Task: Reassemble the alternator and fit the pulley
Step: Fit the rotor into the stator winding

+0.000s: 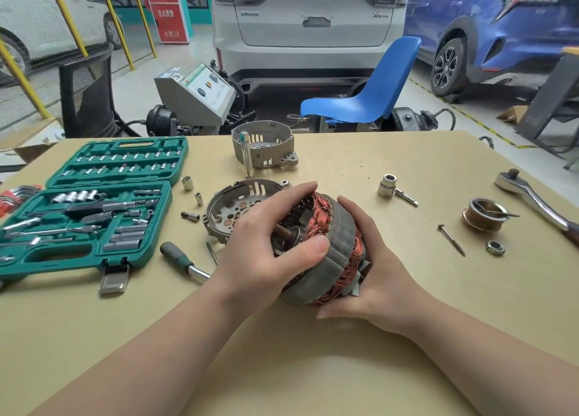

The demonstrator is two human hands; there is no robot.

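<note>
— Copper-wound stator is gripped by both hands: left hand curled over the top, right hand cupped underneath, just above the table.

— Which way's it pointed?

— Shaft axis is tilted toward the left. "X6" can be read on the white car.

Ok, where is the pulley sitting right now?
In the head view the pulley lies on the table's right side, untouched, between the ratchet wrench and a long bolt, with a loose nut just in front of it.
</note>
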